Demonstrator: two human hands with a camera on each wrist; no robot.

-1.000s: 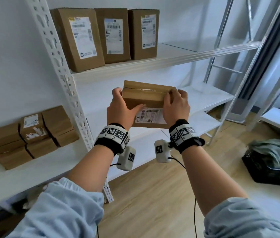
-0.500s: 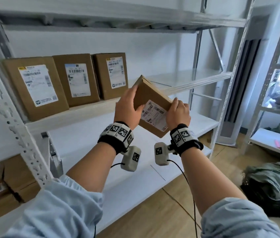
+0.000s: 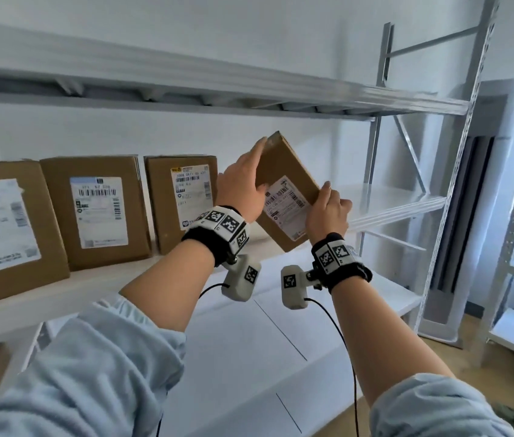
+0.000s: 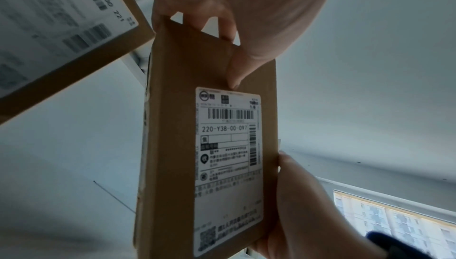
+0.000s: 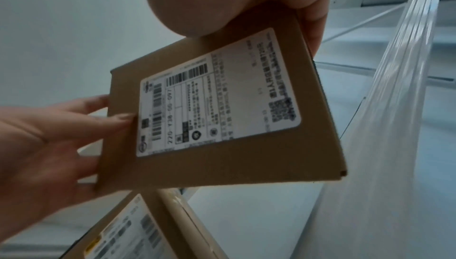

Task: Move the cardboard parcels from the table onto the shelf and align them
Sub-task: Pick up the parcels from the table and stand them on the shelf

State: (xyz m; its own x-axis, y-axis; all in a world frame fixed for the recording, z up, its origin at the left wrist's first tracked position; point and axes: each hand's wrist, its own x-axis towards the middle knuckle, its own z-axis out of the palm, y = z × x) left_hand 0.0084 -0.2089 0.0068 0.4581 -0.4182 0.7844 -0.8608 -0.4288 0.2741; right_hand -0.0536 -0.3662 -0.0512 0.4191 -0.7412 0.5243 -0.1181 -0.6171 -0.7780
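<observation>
The white metal shelf (image 3: 391, 200) fills most of the head view, and its middle board carries three cardboard parcels (image 3: 98, 212) standing upright side by side, labels facing out, which looks like the row the task wants continued. To the right of that row the board is bare, and a fourth parcel (image 3: 284, 171) is held in the air there, near the last standing box but not touching it, tilted with its upper corner leaning left. It seems to be mid-turn toward upright so it can be set down to match the others. The left hand (image 3: 243, 187) grips its upper-left end, thumb on the labelled face and fingers behind; the right hand (image 3: 328, 212) grasps the lower-right edge, thumb in front and fingers wrapped round the side, so the two can swing it between them. The parcel is a flat brown box with crisp edges. Its white shipping label (image 4: 229, 165) covers much of the front, with barcodes, a printed code and a small square code near one corner.
</observation>
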